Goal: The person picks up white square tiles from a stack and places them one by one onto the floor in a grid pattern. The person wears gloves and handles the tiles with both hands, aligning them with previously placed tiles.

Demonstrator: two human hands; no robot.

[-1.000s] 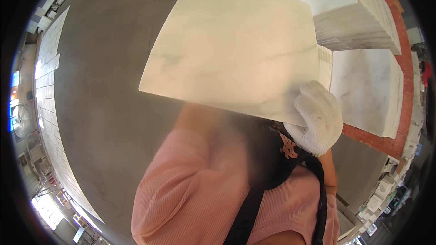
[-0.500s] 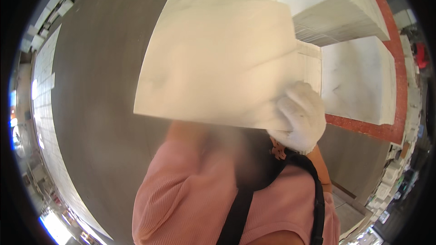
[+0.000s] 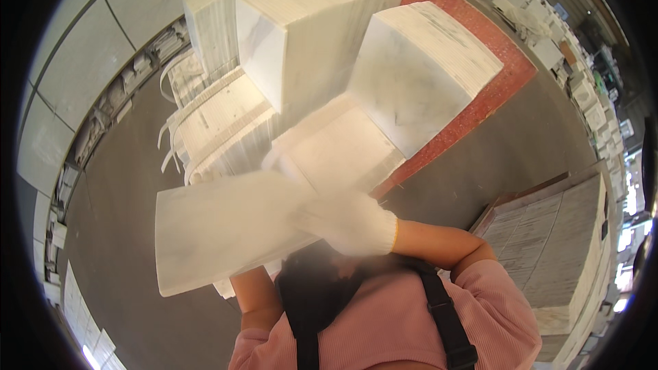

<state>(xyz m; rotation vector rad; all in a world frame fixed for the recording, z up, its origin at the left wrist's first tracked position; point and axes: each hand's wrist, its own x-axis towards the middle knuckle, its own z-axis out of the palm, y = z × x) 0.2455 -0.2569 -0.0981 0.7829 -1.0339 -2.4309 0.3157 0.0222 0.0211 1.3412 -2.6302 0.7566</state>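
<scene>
A flat white stone tile [image 3: 223, 233] with faint grey veining is held tilted in front of my chest. My right hand [image 3: 353, 223], in a white knitted glove with a yellow-edged cuff, grips its right end; the fingers lie over the face and are smeared by motion. My left forearm [image 3: 255, 294] runs up behind the tile, which hides most of that hand. Pale blurred fingertips of my left hand [image 3: 273, 157] seem to show past the tile's far edge. Just beyond stands a low stack of similar tiles [image 3: 343, 144].
Taller tile stacks [image 3: 322, 34] and another stack [image 3: 428, 72] stand on a red base [image 3: 510, 68]. Strapped tile bundles [image 3: 226, 120] are at their left. A crate of grey slabs [image 3: 548, 233] lies at my right. Large pale panels [image 3: 82, 48] line the far left.
My view has turned toward the stacks. The tile has swung lower and to the left and is seen more edge-on. My right hand has moved left and down with it.
</scene>
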